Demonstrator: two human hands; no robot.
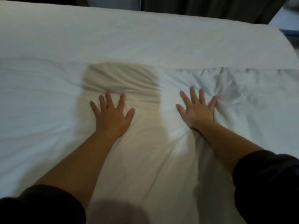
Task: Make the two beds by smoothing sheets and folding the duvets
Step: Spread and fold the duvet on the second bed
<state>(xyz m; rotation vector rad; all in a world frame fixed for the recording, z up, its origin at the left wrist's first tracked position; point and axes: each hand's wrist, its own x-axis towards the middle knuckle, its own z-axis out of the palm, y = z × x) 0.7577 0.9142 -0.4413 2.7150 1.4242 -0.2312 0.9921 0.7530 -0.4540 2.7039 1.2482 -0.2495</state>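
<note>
Both the left hand (111, 116) and right hand (196, 109) press flat, fingers spread apart, on the white duvet (161, 159) under them, which looks soft, light and easily creased, best gripped along the far edge just beyond the fingers.

Left hand (113, 113) and right hand (196, 109) lie flat and well apart on the duvet (40, 102), a strip of bare cloth between them. Past the hands, flat sheet (129, 34) runs open to the bed's far edge, where a dark curtain (202, 7) closes the way. Low wrinkles (234, 88) bunch just beside the right hand's outer edge.
</note>
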